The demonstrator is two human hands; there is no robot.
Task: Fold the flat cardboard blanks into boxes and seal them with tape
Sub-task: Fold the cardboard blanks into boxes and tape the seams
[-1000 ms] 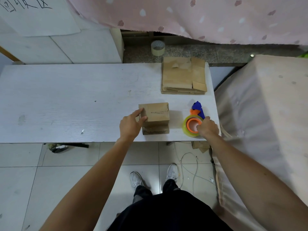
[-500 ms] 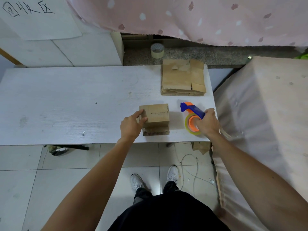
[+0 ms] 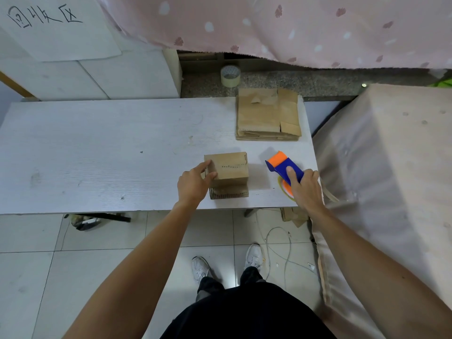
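The long white table (image 3: 97,155) had a matt wood-grain finish, scuffed in spots. The small brown cardboard box (image 3: 231,167) was dull and matt, its lower flap showing a rough corrugated edge. The stack of flat brown cardboard blanks (image 3: 264,116) looked equally dry and papery. The blue-and-orange tape dispenser (image 3: 283,165) was smooth plastic. The pink spotted curtain (image 3: 269,28) and the pale beige cover (image 3: 391,167) were soft cloth. The pale square floor tiles (image 3: 36,277) were smooth with a faint sheen. The grey ledge (image 3: 318,84) looked like rough speckled stone.

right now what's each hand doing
Left hand: closed, gripping the left edge of the cardboard box.
Right hand: closed, holding the tape dispenser.
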